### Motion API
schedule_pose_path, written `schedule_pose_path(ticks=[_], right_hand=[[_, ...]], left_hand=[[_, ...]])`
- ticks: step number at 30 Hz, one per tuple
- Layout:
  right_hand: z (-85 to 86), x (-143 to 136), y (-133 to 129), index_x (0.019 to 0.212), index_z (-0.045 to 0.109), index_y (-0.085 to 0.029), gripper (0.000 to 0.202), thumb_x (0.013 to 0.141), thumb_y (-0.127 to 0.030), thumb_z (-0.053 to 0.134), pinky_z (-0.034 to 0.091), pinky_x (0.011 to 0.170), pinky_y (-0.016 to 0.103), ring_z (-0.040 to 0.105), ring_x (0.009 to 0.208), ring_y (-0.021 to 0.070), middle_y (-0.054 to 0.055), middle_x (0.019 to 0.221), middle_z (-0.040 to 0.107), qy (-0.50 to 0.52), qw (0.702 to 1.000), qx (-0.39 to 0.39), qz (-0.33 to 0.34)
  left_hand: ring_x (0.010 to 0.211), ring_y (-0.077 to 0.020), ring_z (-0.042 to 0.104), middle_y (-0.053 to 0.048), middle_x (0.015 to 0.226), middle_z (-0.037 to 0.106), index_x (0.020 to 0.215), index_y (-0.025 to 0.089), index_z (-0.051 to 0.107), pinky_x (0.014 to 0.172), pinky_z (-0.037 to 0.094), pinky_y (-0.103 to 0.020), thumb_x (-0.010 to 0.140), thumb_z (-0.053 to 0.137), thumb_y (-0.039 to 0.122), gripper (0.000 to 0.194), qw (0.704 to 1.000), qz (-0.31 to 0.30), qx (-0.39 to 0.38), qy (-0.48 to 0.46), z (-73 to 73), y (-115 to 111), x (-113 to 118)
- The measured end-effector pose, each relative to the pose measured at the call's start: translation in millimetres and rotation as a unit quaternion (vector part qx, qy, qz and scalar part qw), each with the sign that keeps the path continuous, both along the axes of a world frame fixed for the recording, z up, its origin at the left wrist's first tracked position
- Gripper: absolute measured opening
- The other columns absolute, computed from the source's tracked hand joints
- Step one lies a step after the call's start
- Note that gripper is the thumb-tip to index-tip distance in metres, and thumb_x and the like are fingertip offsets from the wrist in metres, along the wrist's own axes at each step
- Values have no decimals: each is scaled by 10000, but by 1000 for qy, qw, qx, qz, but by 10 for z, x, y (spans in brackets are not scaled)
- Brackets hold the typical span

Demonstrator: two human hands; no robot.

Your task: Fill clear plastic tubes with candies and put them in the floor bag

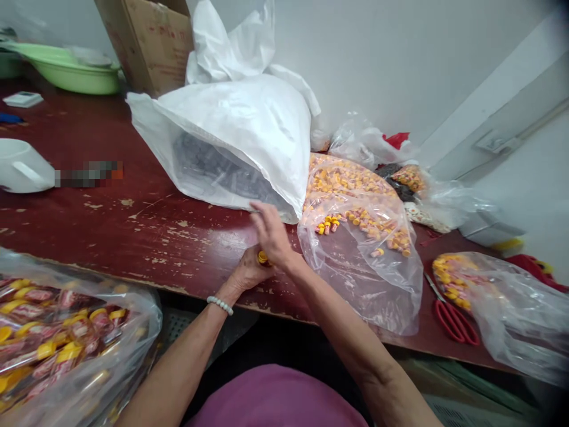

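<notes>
Your left hand (pixel 247 271) is curled shut at the near edge of the worn red table (pixel 133 225), and a small yellow cap (pixel 262 257) shows at the top of its grip; whatever the cap sits on is hidden inside your fingers. Your right hand (pixel 271 234) lies just over the left one with its fingers spread and loose, its palm side pressed against the cap, gripping nothing that can be seen. A white bead bracelet (pixel 219 305) circles your left wrist.

Right behind your hands lies a large white sack (pixel 249 130) on its side, mouth toward you, filled with what seem to be dark grey pieces, though the plastic blurs them. Just to the right of your hands a clear plastic bag (pixel 364 267) lies open and flat, with small yellow and orange pieces scattered in its far half and heaped in another bag behind it. Red-handled scissors (pixel 453 320) rest on the table near its front edge, between that bag and another clear bag (pixel 511 308) of yellow pieces at far right. By your left elbow, below the table edge, a clear bag (pixel 66 338) holds red tubes with yellow caps. A green basin (pixel 71 68) and a cardboard box (pixel 151 41) stand at the back
</notes>
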State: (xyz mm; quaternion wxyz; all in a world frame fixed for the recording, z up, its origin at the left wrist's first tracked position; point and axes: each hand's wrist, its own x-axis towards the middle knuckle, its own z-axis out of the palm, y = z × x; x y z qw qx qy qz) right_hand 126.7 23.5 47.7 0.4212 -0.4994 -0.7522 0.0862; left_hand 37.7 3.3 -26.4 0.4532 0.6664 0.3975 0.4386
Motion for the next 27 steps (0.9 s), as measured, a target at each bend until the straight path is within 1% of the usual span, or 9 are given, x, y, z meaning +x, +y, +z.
schedule_pose_path(ticks=[2, 4, 6, 8, 10, 13, 21, 25, 27], right_hand=[[74, 186, -2, 1236, 479, -196, 383, 975, -362, 252, 464, 833, 313, 573, 950, 144, 74, 1135, 592, 130, 991, -20, -27], [149, 380, -93, 1228, 486, -203, 390, 964, -383, 263, 468, 826, 333, 582, 926, 150, 70, 1121, 601, 166, 985, -25, -46], [187, 526, -266, 1248, 484, -218, 394, 919, -413, 390, 437, 896, 378, 549, 1043, 189, 82, 1201, 576, 75, 997, -19, 3], [165, 588, -459, 1316, 434, -225, 553, 818, -430, 559, 381, 967, 431, 472, 1173, 245, 98, 1312, 514, -77, 994, -10, 82], [87, 570, -600, 1375, 367, -217, 769, 700, -404, 683, 333, 999, 480, 399, 1241, 299, 112, 1389, 446, -204, 972, -3, 118], [-65, 458, -686, 1361, 387, -196, 830, 626, -363, 736, 346, 968, 509, 402, 1219, 338, 130, 1385, 448, -275, 956, 0, 101], [-323, 250, -713, 1214, 498, -222, 573, 674, -279, 680, 457, 840, 456, 538, 996, 319, 133, 1113, 606, -241, 961, 53, 122], [-280, 104, -787, 1230, 484, -232, 597, 676, -330, 686, 481, 805, 446, 565, 947, 306, 114, 1043, 628, -231, 961, 51, 145], [-222, -4, -831, 1302, 415, -205, 675, 706, -394, 669, 479, 841, 449, 552, 1021, 301, 135, 1140, 587, -207, 963, 45, 168]], left_hand=[[709, -145, 584, -4, 790, 639, 908, 151, 600, 642, 477, -239, 584, 664, 155, 330, 999, -23, -24, -15, 80, -57, -28], [694, -118, 566, 6, 786, 624, 899, 148, 577, 635, 465, -212, 582, 680, 181, 335, 997, -20, -58, -47, 168, -97, -54], [686, -106, 554, 11, 769, 610, 881, 145, 564, 639, 459, -201, 570, 701, 197, 344, 991, -9, -95, -97, 237, -116, -72], [678, -100, 539, 15, 764, 600, 870, 143, 570, 641, 456, -202, 555, 701, 176, 343, 982, -16, -118, -147, 271, -125, -79], [678, -100, 529, 19, 770, 594, 861, 144, 582, 645, 455, -209, 540, 681, 130, 337, 970, -39, -138, -196, 270, -145, -66], [644, -98, 516, 25, 724, 578, 782, 139, 592, 622, 449, -218, 489, 634, 62, 306, 949, -50, -188, -250, 249, -232, -20], [511, -106, 480, 23, 548, 533, 552, 136, 546, 459, 385, -224, 370, 576, 41, 208, 902, -11, -296, -313, 229, -404, -53], [441, -89, 455, 33, 501, 506, 515, 134, 517, 415, 341, -215, 378, 576, 36, 178, 900, 9, -323, -293, 292, -538, -194], [443, -85, 467, 29, 523, 525, 542, 132, 526, 427, 350, -213, 411, 586, 45, 169, 910, 5, -313, -274, 377, -617, -342]])
